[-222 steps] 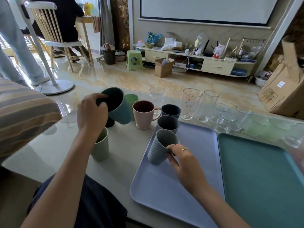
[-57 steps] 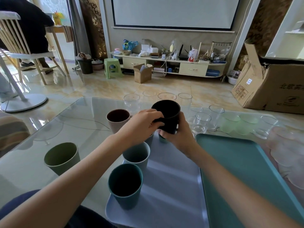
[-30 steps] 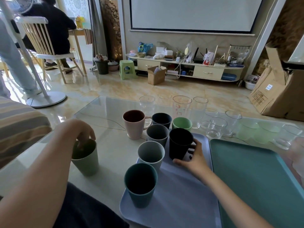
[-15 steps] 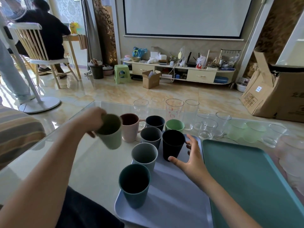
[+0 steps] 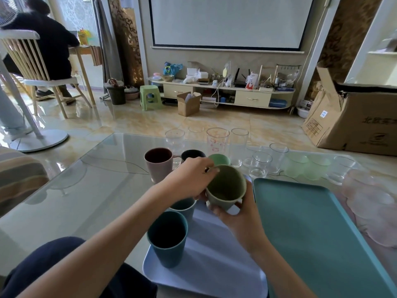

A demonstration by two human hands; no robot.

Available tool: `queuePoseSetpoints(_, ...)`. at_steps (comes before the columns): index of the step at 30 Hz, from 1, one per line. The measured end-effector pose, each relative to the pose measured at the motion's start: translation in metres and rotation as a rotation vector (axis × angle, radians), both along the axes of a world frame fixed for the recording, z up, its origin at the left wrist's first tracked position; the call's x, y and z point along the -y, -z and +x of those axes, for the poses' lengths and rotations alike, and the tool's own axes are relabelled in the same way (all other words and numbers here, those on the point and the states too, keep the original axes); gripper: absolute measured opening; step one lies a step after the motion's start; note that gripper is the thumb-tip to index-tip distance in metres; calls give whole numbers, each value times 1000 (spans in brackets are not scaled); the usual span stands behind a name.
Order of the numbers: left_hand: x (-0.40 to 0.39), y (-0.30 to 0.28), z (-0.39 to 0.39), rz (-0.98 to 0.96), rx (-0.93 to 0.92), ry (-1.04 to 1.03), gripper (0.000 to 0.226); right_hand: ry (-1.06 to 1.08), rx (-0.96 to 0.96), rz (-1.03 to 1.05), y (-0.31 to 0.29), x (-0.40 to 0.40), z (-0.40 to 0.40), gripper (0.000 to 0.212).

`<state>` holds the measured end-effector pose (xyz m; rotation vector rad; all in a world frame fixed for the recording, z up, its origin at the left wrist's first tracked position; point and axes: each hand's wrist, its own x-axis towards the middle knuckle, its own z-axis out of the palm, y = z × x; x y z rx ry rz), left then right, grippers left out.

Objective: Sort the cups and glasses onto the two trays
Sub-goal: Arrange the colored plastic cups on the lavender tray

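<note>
Both hands hold an olive green cup (image 5: 225,187) in the air over the lavender tray (image 5: 206,269). My left hand (image 5: 189,179) pinches its far rim and my right hand (image 5: 238,214) wraps its base from below. A teal cup (image 5: 167,239) and a grey cup (image 5: 184,206) stand on the lavender tray; other cups there are hidden behind my hands. A pink mug (image 5: 158,166), a dark cup (image 5: 192,154) and a light green cup (image 5: 219,159) stand behind. The teal tray (image 5: 311,233) lies at the right with nothing on it.
Several clear glasses (image 5: 218,140) and pale green glasses (image 5: 298,166) stand along the far edge of the glass table (image 5: 86,190). Pinkish glasses (image 5: 369,194) sit at the right edge. A cardboard box (image 5: 361,117) is on the floor beyond.
My left hand has carried the olive green cup from the table's left side over to the lavender tray. My right hand left the black cup and now cups the olive one from below.
</note>
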<state>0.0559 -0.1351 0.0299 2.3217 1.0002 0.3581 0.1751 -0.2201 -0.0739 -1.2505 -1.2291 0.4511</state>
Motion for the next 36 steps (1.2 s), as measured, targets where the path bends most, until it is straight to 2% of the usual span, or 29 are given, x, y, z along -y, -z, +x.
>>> queuePoseSetpoints(2,-6,1,-6,54,-115,4,29,-22,-60,-71,12,7,2,75)
queuePoseSetpoints(4,-21,4,-14,258,-322,-47,28,-44,-108,-163,27,12,2,71)
queuePoseSetpoints(5,-28,4,-20,295,-377,-102,26,-45,-107,-198,35,13,2,70)
queuePoseSetpoints(7,-37,8,-29,153,-402,-132,27,-36,-100,-255,48,12,2,70)
queuePoseSetpoints(10,-36,20,-27,-88,-466,-18,29,-33,-101,-307,57,9,0,69)
queuePoseSetpoints(13,-36,36,-18,-87,-546,99,35,-34,-108,-308,59,5,-1,65)
queuePoseSetpoints(16,-39,42,-13,-85,-521,117,35,-24,-101,-294,61,3,0,64)
queuePoseSetpoints(23,-43,40,-17,-162,-513,170,19,-23,-69,-283,66,0,2,65)
queuePoseSetpoints(31,-40,35,-18,-158,-558,213,37,-36,-59,-274,66,-2,1,67)
queuePoseSetpoints(33,-38,33,-18,-164,-564,206,39,-46,-47,-285,66,-1,2,71)
queuePoseSetpoints(36,-41,27,-22,-217,-505,186,33,-65,-13,-303,66,4,4,90)
